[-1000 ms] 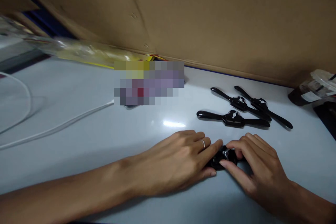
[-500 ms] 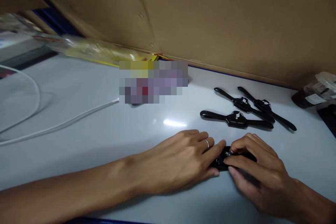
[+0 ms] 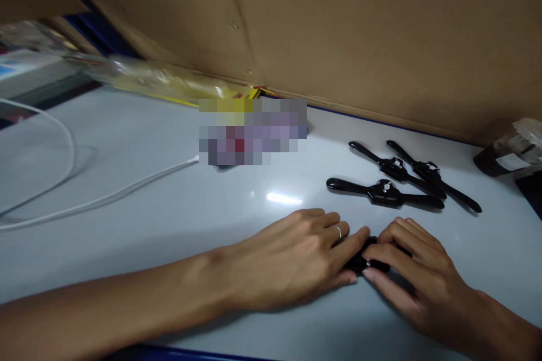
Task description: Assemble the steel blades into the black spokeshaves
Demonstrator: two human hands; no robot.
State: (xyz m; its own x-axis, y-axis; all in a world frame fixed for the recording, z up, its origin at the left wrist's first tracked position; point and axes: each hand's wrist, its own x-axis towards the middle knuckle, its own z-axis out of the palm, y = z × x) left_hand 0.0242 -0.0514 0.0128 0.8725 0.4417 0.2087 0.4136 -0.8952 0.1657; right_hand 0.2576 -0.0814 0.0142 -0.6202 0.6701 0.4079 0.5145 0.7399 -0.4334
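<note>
A black spokeshave (image 3: 356,263) lies on the white tabletop, mostly covered by both hands. My left hand (image 3: 302,262), a ring on one finger, is closed over its left part, with the forefinger and thumb along the body. From the right, my right hand (image 3: 429,276) pinches at the middle, where a small bit of shiny metal shows between thumb and fingers. Its handles are hidden. Beyond the hands lie three more black spokeshaves: a near one (image 3: 385,194), and two that cross, one on the left (image 3: 397,168) and one on the right (image 3: 459,196).
A lidded plastic cup with dark liquid (image 3: 503,155) stands at the right, beside a black object (image 3: 531,194). A white cable (image 3: 139,187) runs to a blurred-out object (image 3: 262,135). Clear plastic wrap (image 3: 169,79) lies along the cardboard wall (image 3: 339,28) at the back.
The right fingers have shifted their pinch slightly towards me on the spokeshave's middle, now covering most of the metal part. The left hand keeps its hold. The view has shifted slightly.
</note>
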